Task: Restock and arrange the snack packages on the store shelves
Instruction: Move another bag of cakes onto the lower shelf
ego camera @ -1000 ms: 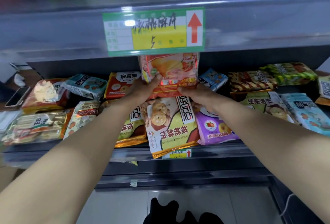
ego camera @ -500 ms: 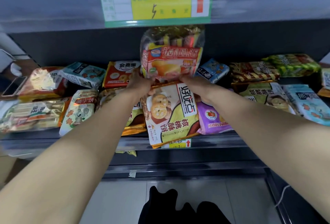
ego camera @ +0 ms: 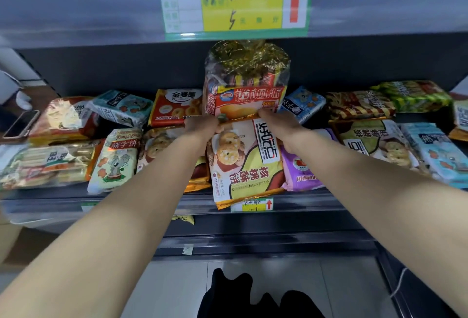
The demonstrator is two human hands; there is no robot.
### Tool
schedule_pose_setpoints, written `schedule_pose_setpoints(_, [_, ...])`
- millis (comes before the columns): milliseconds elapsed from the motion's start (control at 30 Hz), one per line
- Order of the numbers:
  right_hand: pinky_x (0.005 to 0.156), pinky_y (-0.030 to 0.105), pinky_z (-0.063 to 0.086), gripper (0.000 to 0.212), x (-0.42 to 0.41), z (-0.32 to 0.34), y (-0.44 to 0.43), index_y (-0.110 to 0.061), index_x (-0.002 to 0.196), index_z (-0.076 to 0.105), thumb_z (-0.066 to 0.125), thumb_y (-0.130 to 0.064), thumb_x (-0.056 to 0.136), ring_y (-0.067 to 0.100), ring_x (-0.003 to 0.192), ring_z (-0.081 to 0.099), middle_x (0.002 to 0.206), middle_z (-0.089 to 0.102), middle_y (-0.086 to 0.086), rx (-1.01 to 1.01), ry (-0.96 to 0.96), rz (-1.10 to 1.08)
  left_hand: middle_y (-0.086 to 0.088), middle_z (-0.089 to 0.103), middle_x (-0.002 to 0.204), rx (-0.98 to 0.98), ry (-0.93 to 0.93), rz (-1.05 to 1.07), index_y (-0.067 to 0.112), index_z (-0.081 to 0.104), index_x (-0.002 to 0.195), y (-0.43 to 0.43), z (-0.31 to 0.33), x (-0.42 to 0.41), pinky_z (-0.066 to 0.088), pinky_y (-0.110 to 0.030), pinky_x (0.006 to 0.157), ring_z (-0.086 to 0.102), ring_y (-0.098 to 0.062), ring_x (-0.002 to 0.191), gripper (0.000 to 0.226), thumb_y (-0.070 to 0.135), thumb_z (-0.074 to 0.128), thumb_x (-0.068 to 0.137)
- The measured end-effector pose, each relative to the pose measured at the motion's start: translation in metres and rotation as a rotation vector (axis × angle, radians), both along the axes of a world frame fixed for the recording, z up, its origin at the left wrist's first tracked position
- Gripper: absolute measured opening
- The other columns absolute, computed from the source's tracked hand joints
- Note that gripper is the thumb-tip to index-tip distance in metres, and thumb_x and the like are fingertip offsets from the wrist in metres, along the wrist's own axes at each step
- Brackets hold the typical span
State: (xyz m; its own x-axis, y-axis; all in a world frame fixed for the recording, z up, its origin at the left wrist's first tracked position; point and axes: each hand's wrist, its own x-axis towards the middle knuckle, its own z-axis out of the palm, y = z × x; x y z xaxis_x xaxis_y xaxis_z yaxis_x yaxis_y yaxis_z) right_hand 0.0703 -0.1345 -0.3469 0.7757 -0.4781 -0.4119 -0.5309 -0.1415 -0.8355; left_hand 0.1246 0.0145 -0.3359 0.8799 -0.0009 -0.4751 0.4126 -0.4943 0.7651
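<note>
A tall red and clear bag of cakes with a gold-foil top (ego camera: 247, 84) stands upright at the middle back of the shelf (ego camera: 304, 198). My left hand (ego camera: 201, 127) and my right hand (ego camera: 278, 123) grip its lower corners from either side. Just in front of it lies a yellow-green walnut cookie pack (ego camera: 248, 165), whose front end hangs over the shelf's lip. Flat snack packs cover the shelf on both sides.
The upper shelf's edge carries a green and yellow price tag (ego camera: 235, 3) right above the bag. A phone (ego camera: 21, 123) lies at the far left. A purple pack (ego camera: 301, 170) sits beside the cookie pack. Tiled floor shows below.
Both hands have brought the red cake bag down from under the upper shelf's tag and stood it upright at the back of the shelf; its gold top has come into view.
</note>
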Motion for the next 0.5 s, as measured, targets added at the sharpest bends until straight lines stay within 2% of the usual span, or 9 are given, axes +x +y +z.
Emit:
schedule_pose_setpoints(67, [0.088, 0.044, 0.054, 0.061, -0.003, 0.003, 0.002, -0.014, 0.112, 0.060, 0.054, -0.061, 0.074, 0.028, 0.094, 0.065, 0.106, 0.068, 0.009, 0.004, -0.009, -0.003, -0.009, 0.059, 0.117, -0.061, -0.015, 0.054, 0.006, 0.049, 0.127, 0.002, 0.000, -0.001, 0.047, -0.034, 0.083, 0.057, -0.024, 0.102, 0.044, 0.028, 0.055, 0.089])
schedule_pose_setpoints(133, [0.089, 0.043, 0.053, 0.055, -0.005, 0.006, 0.003, -0.012, 0.113, 0.059, 0.056, -0.056, 0.079, 0.028, 0.096, 0.065, 0.108, 0.067, 0.009, 0.002, -0.025, -0.008, -0.005, 0.060, 0.108, -0.108, -0.023, 0.065, 0.007, 0.051, 0.120, 0.003, 0.001, -0.005, 0.042, -0.032, 0.078, 0.056, -0.020, 0.095, 0.041, 0.029, 0.057, 0.087])
schedule_pose_setpoints(233, [0.090, 0.043, 0.053, 0.042, -0.010, 0.011, 0.005, -0.010, 0.109, 0.059, 0.056, -0.045, 0.086, 0.027, 0.096, 0.065, 0.106, 0.068, 0.010, 0.006, -0.047, -0.032, -0.008, 0.059, 0.121, -0.088, -0.030, 0.065, 0.007, 0.046, 0.127, 0.004, 0.003, -0.011, 0.044, -0.035, 0.085, 0.054, -0.026, 0.109, 0.055, 0.026, 0.063, 0.077])
schedule_pose_setpoints(300, [0.089, 0.039, 0.053, 0.032, -0.015, 0.016, 0.007, -0.008, 0.100, 0.060, 0.053, -0.038, 0.090, 0.027, 0.095, 0.065, 0.105, 0.068, 0.012, -0.013, -0.047, -0.049, -0.010, 0.056, 0.128, -0.054, -0.040, 0.068, 0.008, 0.042, 0.132, 0.004, 0.008, -0.017, 0.045, -0.037, 0.090, 0.052, -0.029, 0.116, 0.060, 0.023, 0.063, 0.078])
schedule_pose_setpoints(367, [0.081, 0.033, 0.050, 0.024, -0.021, 0.023, 0.006, -0.011, 0.083, 0.055, 0.051, -0.033, 0.092, 0.028, 0.096, 0.065, 0.105, 0.067, 0.013, -0.033, -0.055, -0.066, -0.009, 0.052, 0.132, 0.023, -0.078, 0.081, 0.007, 0.040, 0.135, 0.001, 0.014, -0.022, 0.044, -0.036, 0.093, 0.051, -0.029, 0.120, 0.059, 0.023, 0.062, 0.084])
schedule_pose_setpoints(500, [0.067, 0.032, 0.048, 0.025, -0.030, 0.038, 0.003, -0.016, 0.070, 0.047, 0.051, -0.025, 0.093, 0.027, 0.086, 0.064, 0.103, 0.068, 0.015, -0.062, -0.105, -0.059, -0.012, 0.051, 0.133, 0.119, -0.176, 0.095, 0.004, 0.039, 0.136, -0.004, 0.032, -0.031, 0.044, -0.032, 0.083, 0.053, -0.029, 0.118, 0.052, 0.028, 0.055, 0.092])
